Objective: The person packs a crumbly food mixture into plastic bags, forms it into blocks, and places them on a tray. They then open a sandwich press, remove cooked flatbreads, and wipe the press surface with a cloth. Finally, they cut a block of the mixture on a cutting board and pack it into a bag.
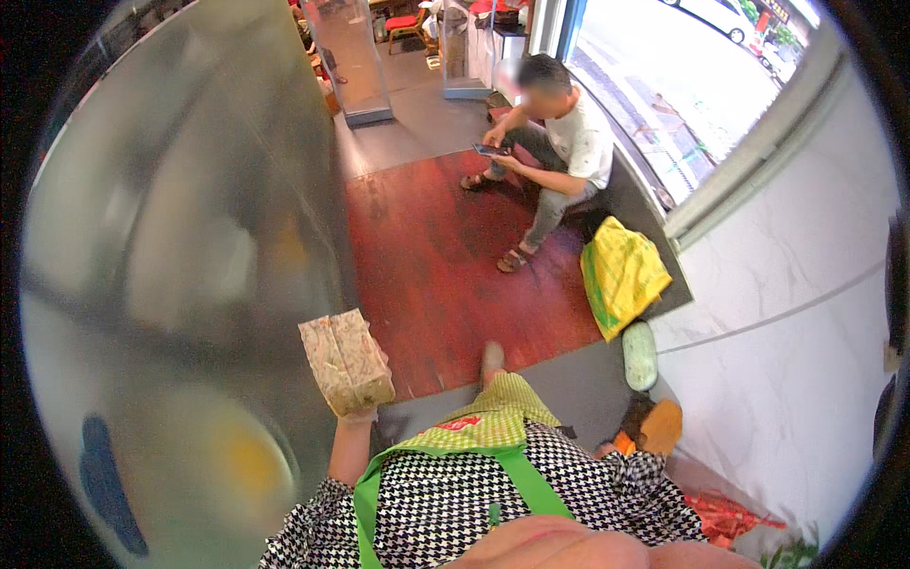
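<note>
My left hand (358, 414) is raised at the lower left, closed on the underside of a beige, speckled brick-shaped block (343, 356). A seam runs along the block's top, and its mottled surface faces up. Most of my left fingers are hidden beneath it. On the other side, my right hand (605, 449) hangs low beside my patterned sleeve, and only a small part of it shows. Next to it are an orange thing (624, 443) and a rounded tan-brown thing (661, 427); whether I hold either one cannot be made out.
A person (580, 133) sits by the doorway with a phone (490, 150), feet on the red mat (445, 275). Along the right wall are a yellow bag (621, 275), a long pale-green gourd (640, 356) and a red bag (725, 517). A large greyish panel (190, 171) stands left.
</note>
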`<action>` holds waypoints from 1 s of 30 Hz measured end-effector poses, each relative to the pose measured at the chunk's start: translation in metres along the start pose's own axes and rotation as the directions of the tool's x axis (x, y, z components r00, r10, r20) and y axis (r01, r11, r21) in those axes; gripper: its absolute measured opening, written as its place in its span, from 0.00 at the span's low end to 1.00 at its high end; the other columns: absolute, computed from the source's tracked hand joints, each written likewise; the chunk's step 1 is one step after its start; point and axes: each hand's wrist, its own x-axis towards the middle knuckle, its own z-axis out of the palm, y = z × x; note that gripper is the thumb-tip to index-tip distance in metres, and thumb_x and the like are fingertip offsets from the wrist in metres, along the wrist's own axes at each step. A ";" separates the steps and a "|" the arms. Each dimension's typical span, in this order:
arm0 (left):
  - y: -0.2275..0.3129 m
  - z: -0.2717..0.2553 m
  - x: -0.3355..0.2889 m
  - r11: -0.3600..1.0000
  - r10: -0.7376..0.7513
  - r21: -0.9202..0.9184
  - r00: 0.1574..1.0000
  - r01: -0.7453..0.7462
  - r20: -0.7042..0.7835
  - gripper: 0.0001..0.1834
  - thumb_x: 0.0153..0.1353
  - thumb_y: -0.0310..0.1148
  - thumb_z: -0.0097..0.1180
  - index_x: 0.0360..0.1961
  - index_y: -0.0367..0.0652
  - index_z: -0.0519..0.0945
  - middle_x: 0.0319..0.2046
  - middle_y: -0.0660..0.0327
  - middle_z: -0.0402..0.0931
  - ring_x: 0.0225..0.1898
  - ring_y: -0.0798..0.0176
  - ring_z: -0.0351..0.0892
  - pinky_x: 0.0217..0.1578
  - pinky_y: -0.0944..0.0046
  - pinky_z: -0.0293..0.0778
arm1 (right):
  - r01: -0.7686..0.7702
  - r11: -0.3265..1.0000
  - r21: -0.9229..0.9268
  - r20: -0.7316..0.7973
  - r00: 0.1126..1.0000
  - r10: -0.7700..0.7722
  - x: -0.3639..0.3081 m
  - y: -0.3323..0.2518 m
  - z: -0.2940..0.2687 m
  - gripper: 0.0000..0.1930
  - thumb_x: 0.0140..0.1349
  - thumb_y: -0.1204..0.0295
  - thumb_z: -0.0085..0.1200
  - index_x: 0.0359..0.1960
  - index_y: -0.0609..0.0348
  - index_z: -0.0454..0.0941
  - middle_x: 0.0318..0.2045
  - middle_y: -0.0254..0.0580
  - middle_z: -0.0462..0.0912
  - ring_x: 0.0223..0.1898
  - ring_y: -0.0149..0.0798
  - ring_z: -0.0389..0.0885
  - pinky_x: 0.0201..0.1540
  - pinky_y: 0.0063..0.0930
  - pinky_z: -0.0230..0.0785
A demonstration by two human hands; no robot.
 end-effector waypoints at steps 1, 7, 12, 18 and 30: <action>0.008 0.004 0.022 1.000 0.006 -0.003 1.000 -0.006 -0.023 0.39 0.63 0.53 0.53 0.71 0.50 0.58 0.62 0.52 0.68 0.62 0.52 0.67 0.62 0.49 0.64 | -0.038 0.999 0.017 0.049 0.998 0.037 -0.005 0.008 -0.007 0.19 0.60 0.52 0.54 0.33 0.55 0.86 0.32 0.56 0.83 0.36 0.58 0.82 0.40 0.50 0.75; 0.054 0.013 0.090 0.962 0.223 0.190 0.967 -0.198 -0.126 0.37 0.64 0.57 0.48 0.69 0.48 0.62 0.61 0.56 0.69 0.60 0.52 0.69 0.61 0.48 0.66 | -0.091 0.996 0.007 0.086 0.992 0.090 0.068 -0.034 -0.111 0.23 0.62 0.50 0.49 0.29 0.58 0.84 0.33 0.56 0.84 0.38 0.58 0.82 0.43 0.49 0.74; 0.074 0.022 0.116 0.760 0.562 0.520 0.796 -0.389 -0.226 0.37 0.63 0.62 0.44 0.68 0.52 0.64 0.64 0.60 0.67 0.61 0.51 0.70 0.59 0.45 0.70 | 0.035 0.999 -0.014 -0.143 0.989 -0.037 0.211 -0.161 -0.252 0.27 0.65 0.49 0.45 0.25 0.61 0.84 0.35 0.56 0.84 0.40 0.58 0.82 0.45 0.49 0.73; 0.130 0.044 0.209 0.816 0.508 0.465 0.810 -0.343 -0.294 0.35 0.65 0.60 0.43 0.67 0.51 0.64 0.62 0.59 0.68 0.59 0.51 0.72 0.57 0.46 0.72 | 0.440 0.871 0.219 -0.488 0.822 -0.293 0.325 -0.316 -0.465 0.23 0.65 0.50 0.50 0.36 0.60 0.84 0.33 0.56 0.84 0.40 0.57 0.83 0.44 0.48 0.74; 0.158 0.057 0.511 0.974 0.019 0.225 0.985 0.020 -0.170 0.41 0.57 0.59 0.55 0.66 0.47 0.66 0.61 0.53 0.70 0.59 0.48 0.74 0.56 0.42 0.74 | 0.664 0.664 0.344 -0.197 0.742 -0.641 0.347 -0.280 -0.466 0.31 0.64 0.50 0.50 0.67 0.46 0.65 0.70 0.60 0.57 0.71 0.56 0.55 0.69 0.48 0.52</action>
